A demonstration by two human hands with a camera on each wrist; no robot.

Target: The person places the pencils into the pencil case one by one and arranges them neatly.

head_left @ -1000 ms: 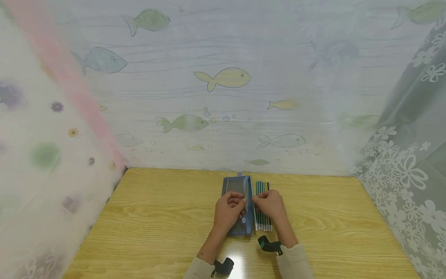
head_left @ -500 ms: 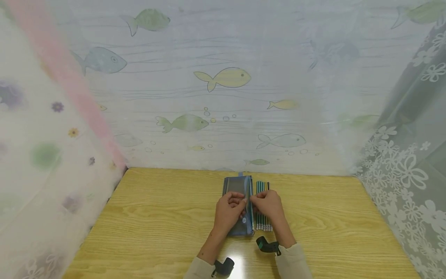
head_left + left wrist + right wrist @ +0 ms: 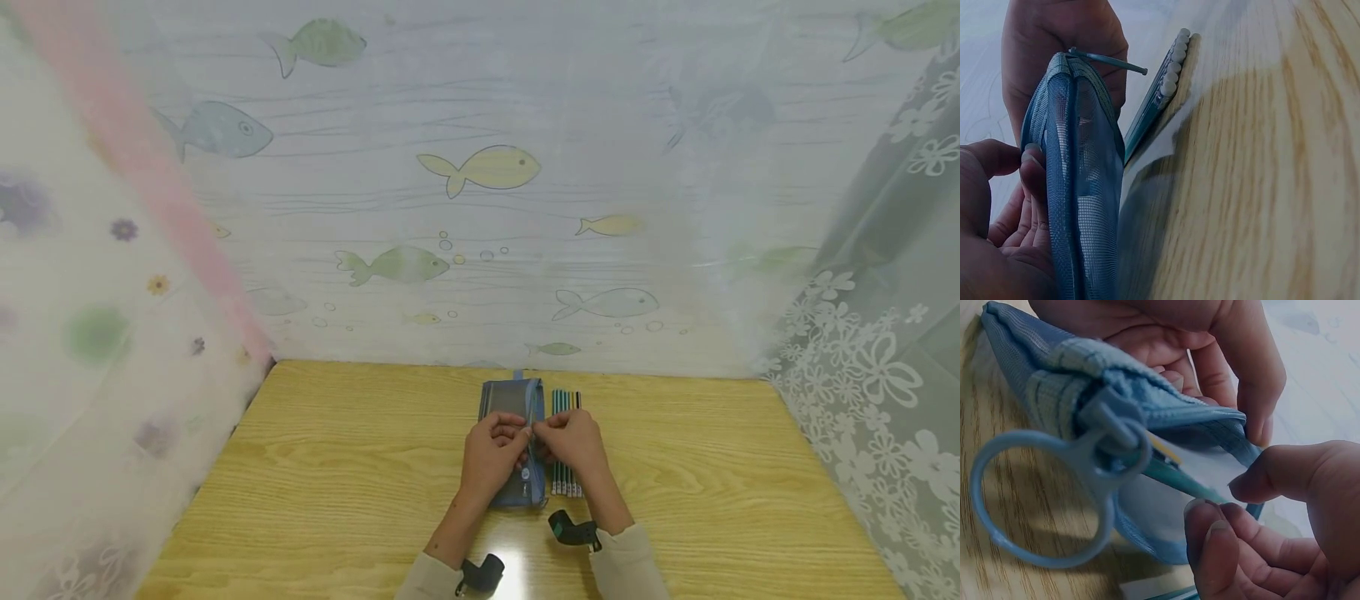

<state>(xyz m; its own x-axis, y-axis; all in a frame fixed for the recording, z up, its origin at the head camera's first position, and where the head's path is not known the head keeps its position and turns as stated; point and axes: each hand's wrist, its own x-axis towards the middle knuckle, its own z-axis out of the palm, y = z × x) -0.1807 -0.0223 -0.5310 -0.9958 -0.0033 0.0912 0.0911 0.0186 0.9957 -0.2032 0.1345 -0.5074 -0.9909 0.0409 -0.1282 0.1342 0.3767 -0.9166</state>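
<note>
On tabletop [image 3: 337, 450], pouch [image 3: 505, 397], lengthwise front-to-back

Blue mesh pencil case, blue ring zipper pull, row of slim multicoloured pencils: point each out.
Pencil case [image 3: 1096, 178]: left wrist view, mesh side.
Zipper pull [image 3: 1054, 560]: right wrist view, ring's lower curve.
Pencil row [image 3: 562, 401]: head view, shafts' far portion.

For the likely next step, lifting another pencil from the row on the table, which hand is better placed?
Probably the right hand: in the head view it overlaps the row of pencils. The left hand is across the blue mesh pencil case, pinching its edge at the opening.
</note>
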